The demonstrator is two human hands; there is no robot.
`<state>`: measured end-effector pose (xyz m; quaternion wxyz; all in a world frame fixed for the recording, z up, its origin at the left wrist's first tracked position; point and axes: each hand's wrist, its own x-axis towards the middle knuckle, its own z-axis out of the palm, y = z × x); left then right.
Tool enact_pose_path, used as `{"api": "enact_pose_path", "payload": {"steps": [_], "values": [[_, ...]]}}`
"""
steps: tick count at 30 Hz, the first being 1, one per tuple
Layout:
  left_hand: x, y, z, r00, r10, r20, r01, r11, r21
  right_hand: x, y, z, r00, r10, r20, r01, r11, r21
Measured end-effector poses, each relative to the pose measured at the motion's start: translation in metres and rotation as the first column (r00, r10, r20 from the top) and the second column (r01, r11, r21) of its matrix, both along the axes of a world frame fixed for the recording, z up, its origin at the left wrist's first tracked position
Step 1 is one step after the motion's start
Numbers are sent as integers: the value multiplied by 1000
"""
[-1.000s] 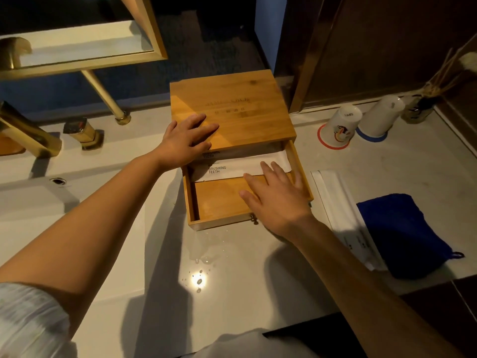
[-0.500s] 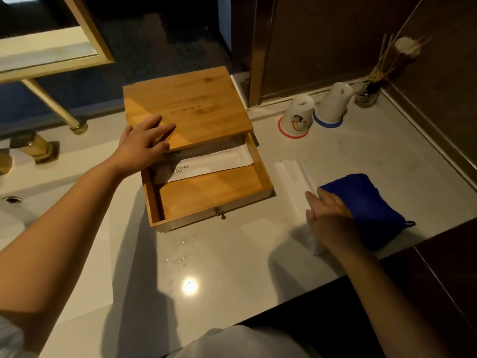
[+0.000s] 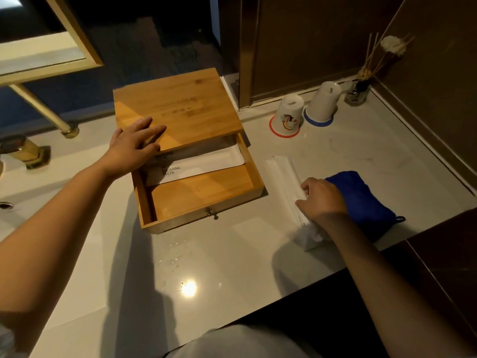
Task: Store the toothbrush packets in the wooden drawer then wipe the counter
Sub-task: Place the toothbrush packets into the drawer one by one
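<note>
On glossy counter [image 3: 232, 267], left hand [image 3: 131, 148] flat on bamboo box [image 3: 178, 107], right hand [image 3: 322, 200] pinching flat white packets [image 3: 284, 171].

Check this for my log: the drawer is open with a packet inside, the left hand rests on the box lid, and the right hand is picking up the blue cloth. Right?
Not quite. The head view shows the right hand on the white packets beside the blue cloth, not on the cloth. The rest stands.

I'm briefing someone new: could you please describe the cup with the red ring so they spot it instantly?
Find the wooden drawer box on the counter. To its right, two white cups stand upside down; take the nearer cup, the one with a cartoon print and red ring.
</note>
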<state>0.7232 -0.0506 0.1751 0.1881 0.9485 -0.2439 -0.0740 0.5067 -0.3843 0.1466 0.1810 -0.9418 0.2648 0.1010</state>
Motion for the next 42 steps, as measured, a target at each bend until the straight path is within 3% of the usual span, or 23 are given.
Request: {"api": "enact_pose_path", "payload": {"steps": [7,10,15,18,20,23,26,31,34,39,42], "values": [[1,1,0,1000,-4,5,4,1000,-1,-2,7,1,971,-167,169,125,964,235],[0,0,-1,1000,-2,0,2,1000,-4,-7,21,3,947,-196,253,129,958,257],[-1,-1,1,1000,-9,9,9,1000,-2,-27,53,-7,972,-43,229,-28,955,296],[-2,-2,3,1000,-11,7,11,1000,-5,-30,44,-6,925,165,343,-207,974,89],[-3,-3,4,1000,-9,11,9,1000,-12,-28,38,-6,889,373,266,-397,917,42],[-4,-3,5,1000,-3,12,4,1000,-17,-25,33,-8,728,684,41,-679,728,-94],[-5,-3,6,1000,-5,1,5,1000,-7,-27,26,-2,602,796,55,-767,597,-236],[-5,-3,5,1000,8,6,-8,1000,-9,-37,32,-14,396,915,-75,-913,384,-135],[-4,-3,5,1000,9,-3,-9,1000,0,-40,41,-15,388,921,24,-907,387,-167],[-5,-3,6,1000,3,-11,-3,1000,13,-45,59,-25,386,852,354,-831,488,-267],[-6,-4,8,1000,17,-18,-17,1000,18,-43,63,-24,365,827,427,-801,513,-309]]}}
